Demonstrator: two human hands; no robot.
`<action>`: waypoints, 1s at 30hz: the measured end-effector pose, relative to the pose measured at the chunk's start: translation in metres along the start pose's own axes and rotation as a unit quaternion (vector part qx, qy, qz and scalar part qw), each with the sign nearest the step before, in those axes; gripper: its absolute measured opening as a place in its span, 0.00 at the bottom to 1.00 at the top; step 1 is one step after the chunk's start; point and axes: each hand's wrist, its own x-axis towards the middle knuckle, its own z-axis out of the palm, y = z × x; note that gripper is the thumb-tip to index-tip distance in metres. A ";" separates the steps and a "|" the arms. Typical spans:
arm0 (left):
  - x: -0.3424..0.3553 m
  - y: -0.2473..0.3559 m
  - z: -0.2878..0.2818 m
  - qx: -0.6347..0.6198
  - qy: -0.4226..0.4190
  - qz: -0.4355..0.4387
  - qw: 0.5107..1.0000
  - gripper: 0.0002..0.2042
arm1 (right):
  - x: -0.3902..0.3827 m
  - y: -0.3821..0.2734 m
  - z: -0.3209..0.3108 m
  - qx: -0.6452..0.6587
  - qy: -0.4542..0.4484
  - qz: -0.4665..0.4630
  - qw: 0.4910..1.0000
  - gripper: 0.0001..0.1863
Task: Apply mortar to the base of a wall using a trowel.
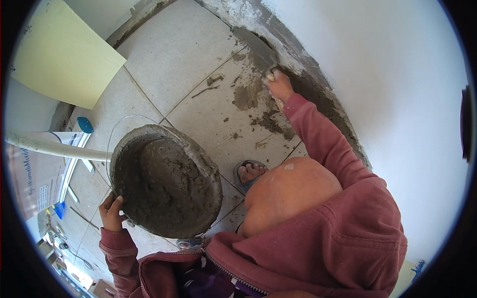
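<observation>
My right hand (280, 85) is closed on a trowel (253, 42), whose grey blade lies along the mortar strip at the foot of the white wall (407, 99). Wet grey mortar is smeared on the tiles below it. At the lower left, my left hand (112, 213) grips the side of a round, mortar-crusted bucket (214, 198) with a wire handle. Dark wet mortar (164, 184) lies inside the bucket.
A pale yellow board (64, 54) stands at the upper left. A pale pipe (59, 147) crosses over a printed panel (39, 179) behind the bucket. My sandalled foot (251, 171) and bare knee are on the tiled floor (174, 49). Tools and cables lie at the far lower left.
</observation>
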 end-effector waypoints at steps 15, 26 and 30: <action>0.010 -0.011 -0.017 0.024 -0.052 0.025 0.998 0.20 | -0.108 0.013 -0.028 0.010 -0.050 -0.109 0.993 0.15; -0.033 0.053 0.019 -0.137 -0.080 0.058 0.986 0.19 | -0.130 -0.196 -0.040 -0.324 -0.102 -0.548 0.765 0.12; -0.042 0.065 0.033 -0.187 -0.105 0.092 0.972 0.20 | -0.139 -0.202 -0.001 -0.354 -0.091 -0.640 0.676 0.12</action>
